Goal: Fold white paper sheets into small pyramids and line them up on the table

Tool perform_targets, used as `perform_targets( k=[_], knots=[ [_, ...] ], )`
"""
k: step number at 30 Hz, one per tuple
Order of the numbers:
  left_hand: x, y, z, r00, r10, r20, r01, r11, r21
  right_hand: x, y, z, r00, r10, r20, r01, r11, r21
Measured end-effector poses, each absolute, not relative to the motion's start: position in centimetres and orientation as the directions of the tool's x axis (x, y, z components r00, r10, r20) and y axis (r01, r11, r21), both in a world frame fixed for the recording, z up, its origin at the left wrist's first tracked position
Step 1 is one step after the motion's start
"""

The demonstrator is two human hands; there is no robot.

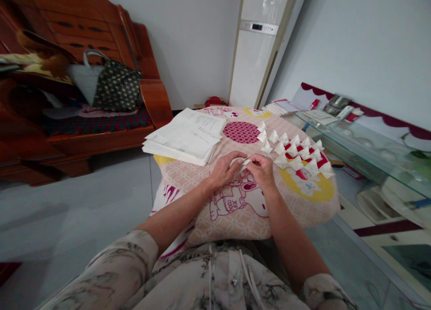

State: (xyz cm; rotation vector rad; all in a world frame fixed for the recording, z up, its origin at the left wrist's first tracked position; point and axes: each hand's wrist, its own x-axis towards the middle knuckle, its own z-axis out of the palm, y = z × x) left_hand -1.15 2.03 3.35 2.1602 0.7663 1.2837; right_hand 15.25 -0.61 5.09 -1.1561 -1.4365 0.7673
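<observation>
Both hands meet over the middle of the cloth-covered table, pinching a small piece of folded white paper (245, 163). My left hand (225, 168) grips it from the left, fingers curled. From the other side, my right hand (262, 168) closes on it with thumb and fingers. Much of the paper is hidden by the fingers. To the right of my right hand stand several small pointed folded paper pieces (296, 163) in rough rows. A stack of white paper sheets (186, 137), the top one printed, lies beyond my left hand.
A patterned pink tablecloth (202, 224) covers the table. Close on the right is a glass-topped stand (373, 153) holding cups and boxes. A wooden sofa (97, 139) with bags (117, 85) is at left. A tall white appliance (254, 50) stands behind.
</observation>
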Motion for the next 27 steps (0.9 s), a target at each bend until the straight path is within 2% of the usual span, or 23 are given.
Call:
perform_targets(
  k=[4,13,27],
  knots=[
    [-1.1,3.0,3.2,0.434,0.736,0.519,0.203,-0.641,0.740,15.3,-0.6,5.0,0.037,0.951,0.306,0.201,0.292,-0.935],
    [-1.1,3.2,3.0,0.473,0.738,0.482,0.086,-0.582,0.808,15.7,-0.6,5.0,-0.036,0.965,0.258,0.150,0.261,-0.954],
    [-1.2,3.0,3.0,0.457,0.730,0.508,0.032,-0.584,0.811,15.7,-0.9,4.8,-0.056,0.942,0.332,0.207,0.337,-0.919]
  ],
)
